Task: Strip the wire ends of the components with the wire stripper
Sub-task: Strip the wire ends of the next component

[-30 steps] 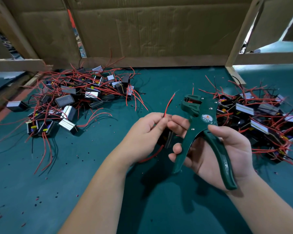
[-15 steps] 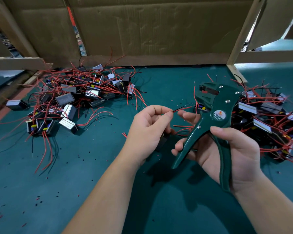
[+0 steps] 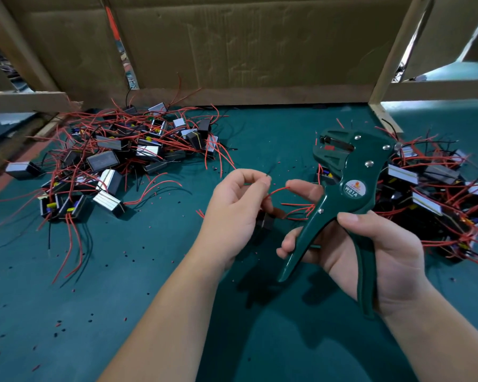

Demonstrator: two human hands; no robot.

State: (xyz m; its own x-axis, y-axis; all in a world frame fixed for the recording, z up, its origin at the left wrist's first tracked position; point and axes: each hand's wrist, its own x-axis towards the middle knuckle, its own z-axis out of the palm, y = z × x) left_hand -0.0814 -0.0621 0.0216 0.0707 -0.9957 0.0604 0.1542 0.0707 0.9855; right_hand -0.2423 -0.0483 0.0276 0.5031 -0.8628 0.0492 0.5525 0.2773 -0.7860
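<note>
Two bare hands are hovering over the middle of a teal counter (image 3: 149,293). The left hand (image 3: 238,208) is curling its fingers, with thumb and forefinger pinching together on a thin lead whose dark tip is poking out just past them; I cannot tell what colour that lead is. A small black component (image 3: 266,221) is sitting tucked beneath this hand, against its lower fingers and partly hidden by them. A red wire (image 3: 278,191) is arching from behind those fingers towards the right hand's outstretched forefinger, its end lying just beside that finger.

The right hand (image 3: 375,255) is gripping a dark green wire stripper (image 3: 351,166), the thumb lying over the far handle and the lower fingers wrapping round the near one. The two handles are standing spread apart. The tool's head is pointing up and to the left, above the red wire and apart from it, and its jaws are showing a gap with a red part inside. A round label (image 3: 355,188) reading W01A is facing the camera.

More components are lying heaped on the counter: the left pile (image 3: 122,158) is trailing red and black leads, and the right pile (image 3: 436,194) is sitting just behind the stripper. Small bits of insulation (image 3: 125,254), red and black, are lying scattered across the surface. A cardboard wall (image 3: 246,42) is standing at the back, with a wooden post (image 3: 392,51) rising at the right.
</note>
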